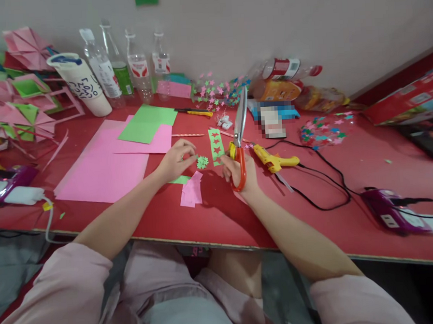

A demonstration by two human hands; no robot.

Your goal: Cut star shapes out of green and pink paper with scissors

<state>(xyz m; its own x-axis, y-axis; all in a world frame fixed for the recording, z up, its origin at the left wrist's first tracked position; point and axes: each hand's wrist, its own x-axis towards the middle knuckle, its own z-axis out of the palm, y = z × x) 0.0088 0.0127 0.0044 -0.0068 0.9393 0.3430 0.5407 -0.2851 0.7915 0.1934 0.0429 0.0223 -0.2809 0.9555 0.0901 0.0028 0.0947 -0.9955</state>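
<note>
My right hand grips a pair of scissors by the orange loop, with the silver blades pointing up and away. Just beyond that hand's fingertips lies a green paper strip with a row of star-shaped holes. A small pile of green paper stars sits between my hands. Beside the pile, my left hand hovers with curved, parted fingers and nothing visible in them. Pink paper scraps and a green scrap lie nearer me.
Pink sheets and a green sheet lie left. A box cutter is behind. To the right are a yellow glue gun, its black cord and a purple power strip. Plastic bottles line the wall.
</note>
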